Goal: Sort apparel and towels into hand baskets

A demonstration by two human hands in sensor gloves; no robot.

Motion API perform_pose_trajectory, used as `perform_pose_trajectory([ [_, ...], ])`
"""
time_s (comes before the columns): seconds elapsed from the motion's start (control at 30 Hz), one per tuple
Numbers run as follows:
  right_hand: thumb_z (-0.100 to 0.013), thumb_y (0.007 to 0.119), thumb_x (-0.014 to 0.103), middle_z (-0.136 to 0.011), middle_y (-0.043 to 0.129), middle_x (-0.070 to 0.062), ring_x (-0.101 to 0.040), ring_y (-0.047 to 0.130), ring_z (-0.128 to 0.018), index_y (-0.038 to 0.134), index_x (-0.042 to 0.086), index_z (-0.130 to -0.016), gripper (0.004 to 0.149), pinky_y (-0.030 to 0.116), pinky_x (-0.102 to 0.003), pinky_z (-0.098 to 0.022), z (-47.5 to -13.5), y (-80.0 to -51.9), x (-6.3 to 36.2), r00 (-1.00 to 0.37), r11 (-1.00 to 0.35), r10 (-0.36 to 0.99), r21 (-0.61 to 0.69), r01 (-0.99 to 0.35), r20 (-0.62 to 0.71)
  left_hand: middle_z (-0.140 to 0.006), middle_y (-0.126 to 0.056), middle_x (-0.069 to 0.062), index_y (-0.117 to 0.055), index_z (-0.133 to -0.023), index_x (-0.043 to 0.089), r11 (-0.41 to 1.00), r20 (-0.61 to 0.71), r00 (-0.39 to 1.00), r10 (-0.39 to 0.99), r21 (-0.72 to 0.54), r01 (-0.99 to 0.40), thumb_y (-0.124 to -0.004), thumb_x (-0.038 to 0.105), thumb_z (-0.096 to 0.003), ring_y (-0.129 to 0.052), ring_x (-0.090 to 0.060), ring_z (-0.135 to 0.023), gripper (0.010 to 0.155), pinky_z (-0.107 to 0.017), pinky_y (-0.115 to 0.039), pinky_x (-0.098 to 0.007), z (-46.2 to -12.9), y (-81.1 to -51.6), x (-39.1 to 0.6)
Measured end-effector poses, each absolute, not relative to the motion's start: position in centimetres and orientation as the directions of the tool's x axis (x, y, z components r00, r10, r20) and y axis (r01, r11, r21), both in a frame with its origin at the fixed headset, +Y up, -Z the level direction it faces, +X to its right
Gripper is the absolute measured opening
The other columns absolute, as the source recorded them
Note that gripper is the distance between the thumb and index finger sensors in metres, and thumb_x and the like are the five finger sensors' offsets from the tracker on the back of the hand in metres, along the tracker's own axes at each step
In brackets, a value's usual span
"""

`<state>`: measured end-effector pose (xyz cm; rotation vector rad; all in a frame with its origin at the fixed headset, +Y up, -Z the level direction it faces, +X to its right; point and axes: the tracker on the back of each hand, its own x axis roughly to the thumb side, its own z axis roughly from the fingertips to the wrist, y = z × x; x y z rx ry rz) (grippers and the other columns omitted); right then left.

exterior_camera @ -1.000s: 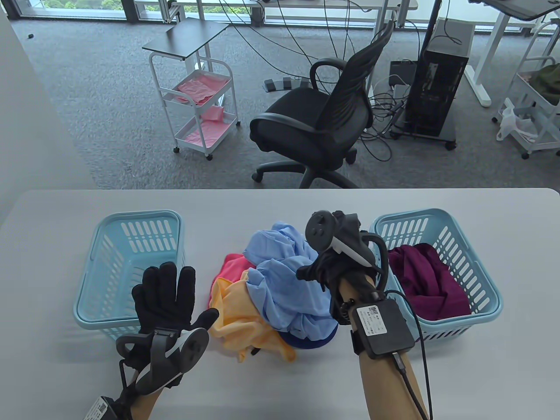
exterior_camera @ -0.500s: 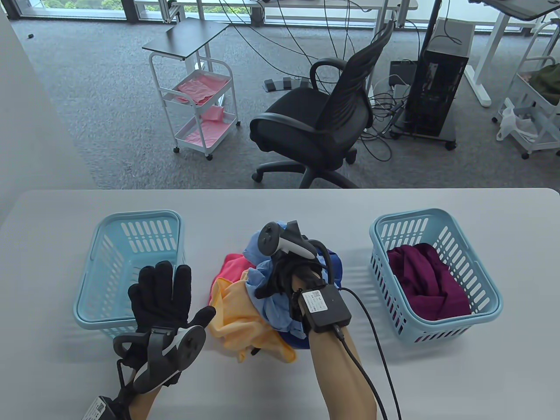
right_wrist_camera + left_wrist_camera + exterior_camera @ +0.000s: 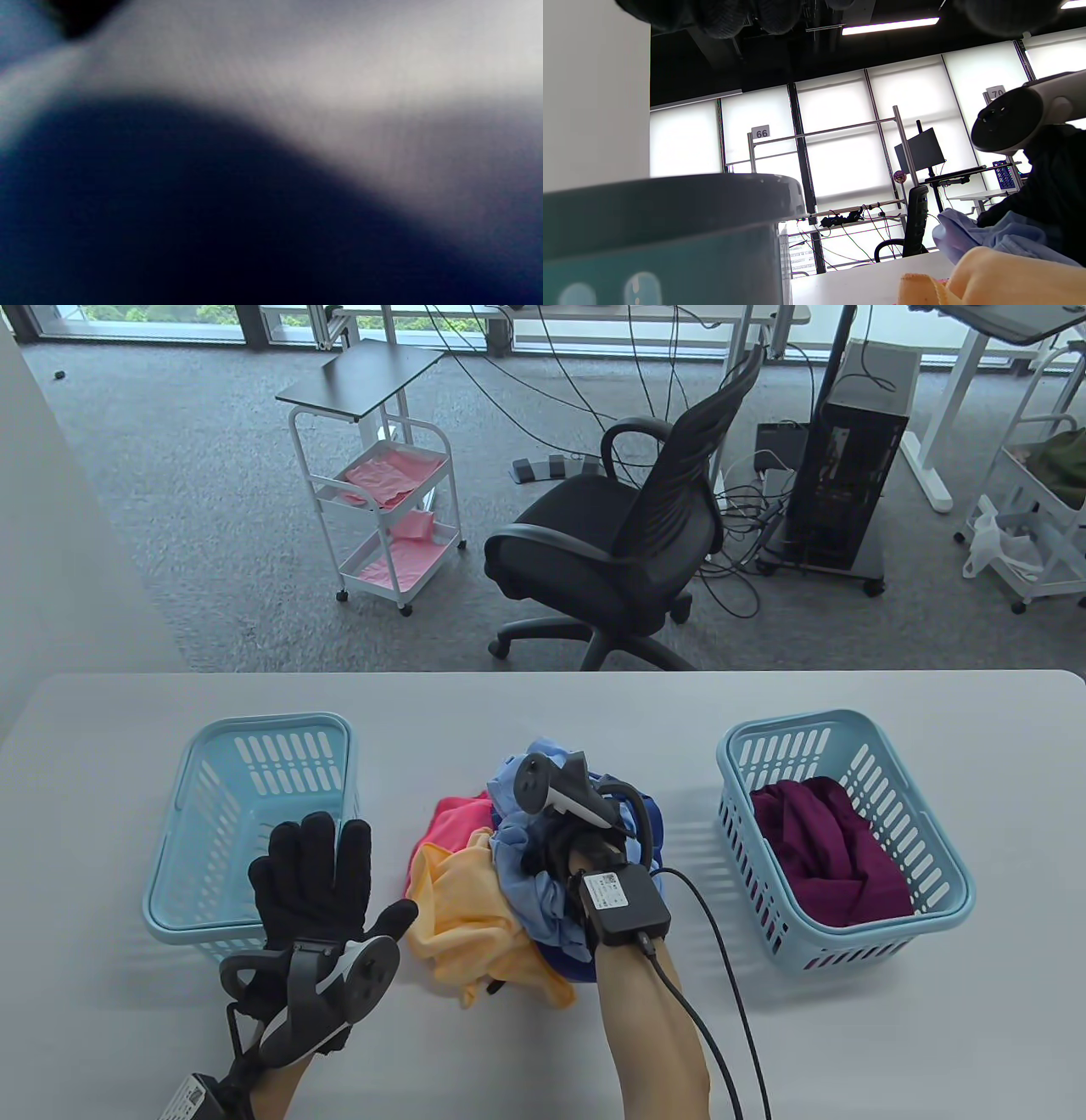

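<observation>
maroon garment [image 3: 827,848] in right basket [image 3: 950,891] | left basket [image 3: 174,899] bare | pile [image 3: 475,899] unsorted on bench | right hand [image 3: 556,848] clutching light-blue garment [image 3: 530,886] | left hand [image 3: 310,878] spread, idle

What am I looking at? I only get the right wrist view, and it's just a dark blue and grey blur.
Observer: The right hand is sunk into the light blue garment on a clothes pile.
Visitor: And the other hand?
Observer: The left hand is held up, fingers spread, holding nothing, by the left basket.
Visitor: Anything sorted?
Observer: A maroon garment lies in the right basket.
</observation>
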<state>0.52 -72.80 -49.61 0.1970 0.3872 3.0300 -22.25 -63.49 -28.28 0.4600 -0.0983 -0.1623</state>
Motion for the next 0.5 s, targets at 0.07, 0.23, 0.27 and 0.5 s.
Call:
perform_pose_trajectory([
  [0.07,-0.022,0.093,0.043,-0.098,0.062,-0.017,-0.042,0.067,-0.092,0.038,0.015,-0.101,0.100,0.060,-0.060,-0.068,-49.4,-72.8,0.5,-0.990,-0.978,0.079,0.199,-0.054,0.119,-0.118,-0.036,-0.028,-0.029,-0.114,0.015,0.883,0.059,0.982,-0.180,0.449,0.135,-0.061,0.069,-0.0429,-0.051,-0.061,-0.106,0.094,-0.073,-0.052,-0.073,-28.3,-63.5,-22.2],
  [0.23,-0.024,0.094,0.037,-0.086,0.081,-0.010,-0.035,0.086,-0.081,0.059,0.017,-0.094,0.081,0.074,-0.052,-0.063,-48.9,-72.8,0.4,-0.991,-0.997,0.034,0.067,-0.025,0.129,-0.118,-0.036,-0.028,-0.029,-0.113,0.015,0.886,0.061,0.981,-0.182,0.444,0.136,-0.061,0.068,-0.0428,-0.051,-0.061,-0.106,0.094,-0.073,-0.052,-0.073,-28.3,-63.6,-22.1],
  [0.27,-0.025,0.094,0.036,-0.083,0.085,-0.009,-0.034,0.090,-0.078,0.063,0.018,-0.092,0.076,0.077,-0.051,-0.061,-48.7,-72.7,0.4,-0.992,-0.999,0.021,0.037,-0.017,0.128,-0.118,-0.037,-0.028,-0.030,-0.113,0.015,0.887,0.061,0.981,-0.182,0.442,0.137,-0.061,0.068,-0.0428,-0.051,-0.061,-0.106,0.094,-0.073,-0.052,-0.073,-28.3,-63.6,-22.1],
  [0.5,-0.026,0.095,0.027,-0.067,0.098,-0.004,-0.027,0.104,-0.061,0.080,0.021,-0.080,0.056,0.090,-0.044,-0.049,-47.8,-71.1,1.2,-0.991,-0.993,0.078,-0.081,-0.087,0.113,-0.118,-0.037,-0.028,-0.030,-0.113,0.015,0.887,0.059,0.982,-0.178,0.441,0.134,-0.061,0.069,-0.0429,-0.051,-0.061,-0.106,0.094,-0.073,-0.052,-0.073,-28.3,-63.6,-22.1],
])
